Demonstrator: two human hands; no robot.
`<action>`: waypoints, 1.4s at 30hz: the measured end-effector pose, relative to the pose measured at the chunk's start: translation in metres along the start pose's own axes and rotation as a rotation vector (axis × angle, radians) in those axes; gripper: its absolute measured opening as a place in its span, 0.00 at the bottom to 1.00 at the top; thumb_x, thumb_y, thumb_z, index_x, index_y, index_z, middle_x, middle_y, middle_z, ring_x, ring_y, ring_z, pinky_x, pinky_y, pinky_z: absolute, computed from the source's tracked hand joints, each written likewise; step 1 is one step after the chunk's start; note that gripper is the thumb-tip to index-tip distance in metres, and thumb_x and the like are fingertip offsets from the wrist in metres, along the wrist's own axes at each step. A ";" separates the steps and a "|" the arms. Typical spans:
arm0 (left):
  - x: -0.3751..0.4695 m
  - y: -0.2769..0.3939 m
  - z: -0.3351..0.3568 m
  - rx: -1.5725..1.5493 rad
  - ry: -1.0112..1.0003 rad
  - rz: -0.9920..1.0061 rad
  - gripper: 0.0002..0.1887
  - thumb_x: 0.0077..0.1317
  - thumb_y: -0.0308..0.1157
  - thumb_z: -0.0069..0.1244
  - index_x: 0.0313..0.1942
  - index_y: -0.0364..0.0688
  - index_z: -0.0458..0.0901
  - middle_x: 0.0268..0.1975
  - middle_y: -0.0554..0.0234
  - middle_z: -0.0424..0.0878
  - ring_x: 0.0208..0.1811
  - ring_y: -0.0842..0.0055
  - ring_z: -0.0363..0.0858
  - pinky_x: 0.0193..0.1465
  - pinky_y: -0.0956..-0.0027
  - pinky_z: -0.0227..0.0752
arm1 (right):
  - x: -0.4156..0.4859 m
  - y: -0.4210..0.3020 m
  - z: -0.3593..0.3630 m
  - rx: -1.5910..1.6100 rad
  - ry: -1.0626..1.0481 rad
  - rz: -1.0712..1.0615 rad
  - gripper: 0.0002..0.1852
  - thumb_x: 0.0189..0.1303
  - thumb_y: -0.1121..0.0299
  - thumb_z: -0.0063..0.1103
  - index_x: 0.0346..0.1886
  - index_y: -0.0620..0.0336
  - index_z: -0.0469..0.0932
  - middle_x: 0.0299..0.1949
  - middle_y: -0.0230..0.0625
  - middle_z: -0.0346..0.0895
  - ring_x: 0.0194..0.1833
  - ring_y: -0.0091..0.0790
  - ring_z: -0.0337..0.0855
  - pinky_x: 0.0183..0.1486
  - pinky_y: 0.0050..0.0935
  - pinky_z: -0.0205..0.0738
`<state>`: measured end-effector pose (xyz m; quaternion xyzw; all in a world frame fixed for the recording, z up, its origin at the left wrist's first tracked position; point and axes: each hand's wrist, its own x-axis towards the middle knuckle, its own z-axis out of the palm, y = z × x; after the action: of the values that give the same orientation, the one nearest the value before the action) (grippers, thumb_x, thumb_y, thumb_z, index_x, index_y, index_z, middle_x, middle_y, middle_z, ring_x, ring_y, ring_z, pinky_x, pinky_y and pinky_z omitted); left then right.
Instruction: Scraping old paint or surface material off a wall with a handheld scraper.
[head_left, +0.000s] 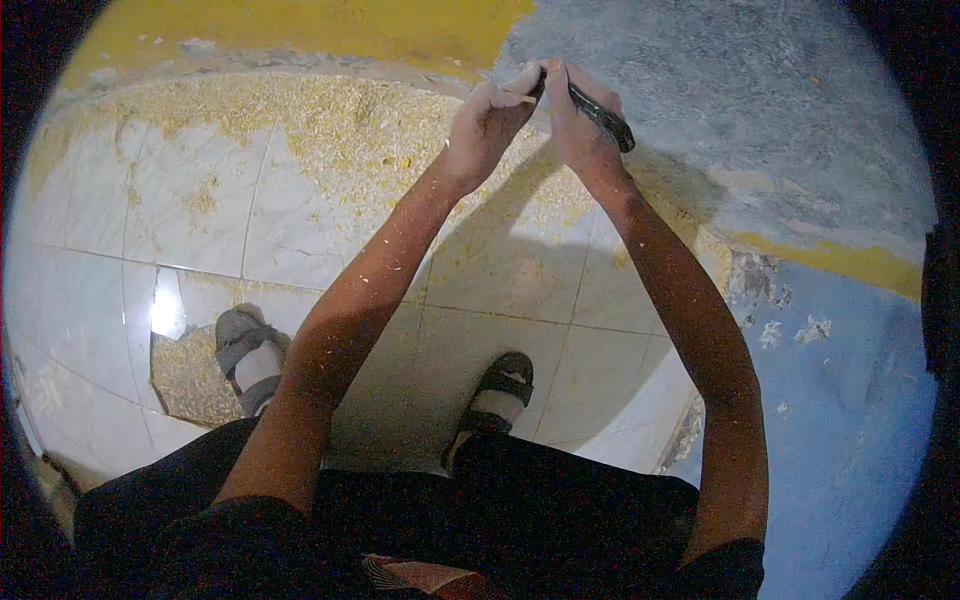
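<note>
Both of my hands meet in front of the wall, around a dark-handled hand tool, perhaps a scraper. My right hand is wrapped about its handle, whose black end sticks out past the palm. My left hand holds a dark part of what looks like the same tool between thumb and fingers. The tool's working end is hidden by the hands. Behind them the wall changes from yellow paint on the left to a bare grey surface on the right. Pale dust coats both hands.
Yellow and whitish paint flakes lie thick along the wall's foot, over white floor tiles. A blue-painted wall with chipped patches stands close on my right. My sandalled feet are on the floor, with a flake-covered piece by the left sandal.
</note>
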<state>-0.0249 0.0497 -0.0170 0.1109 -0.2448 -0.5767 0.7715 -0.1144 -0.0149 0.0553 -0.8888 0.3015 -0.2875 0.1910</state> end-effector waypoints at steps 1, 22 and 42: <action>0.001 -0.003 -0.005 -0.032 0.005 0.017 0.28 0.62 0.42 0.33 0.57 0.30 0.63 0.64 0.53 0.58 0.66 0.68 0.54 0.70 0.64 0.38 | -0.001 0.003 0.001 -0.072 -0.053 0.072 0.17 0.63 0.57 0.42 0.30 0.60 0.76 0.21 0.45 0.73 0.25 0.45 0.78 0.31 0.35 0.69; 0.001 -0.009 -0.014 0.044 0.100 0.068 0.31 0.64 0.52 0.27 0.53 0.32 0.68 0.59 0.56 0.66 0.62 0.67 0.60 0.66 0.61 0.45 | 0.012 0.010 0.012 -0.026 -0.180 -0.005 0.16 0.61 0.58 0.46 0.28 0.62 0.75 0.21 0.47 0.73 0.27 0.52 0.75 0.32 0.40 0.69; -0.026 -0.018 -0.022 0.054 -0.063 0.279 0.25 0.66 0.38 0.28 0.58 0.32 0.61 0.64 0.56 0.59 0.64 0.71 0.57 0.68 0.65 0.42 | -0.002 -0.002 0.012 -0.019 -0.198 -0.093 0.11 0.61 0.64 0.49 0.30 0.63 0.73 0.23 0.51 0.73 0.30 0.54 0.76 0.29 0.42 0.68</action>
<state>-0.0339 0.0665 -0.0506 0.0784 -0.2971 -0.4603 0.8329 -0.1077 -0.0095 0.0467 -0.9277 0.2423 -0.2041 0.1976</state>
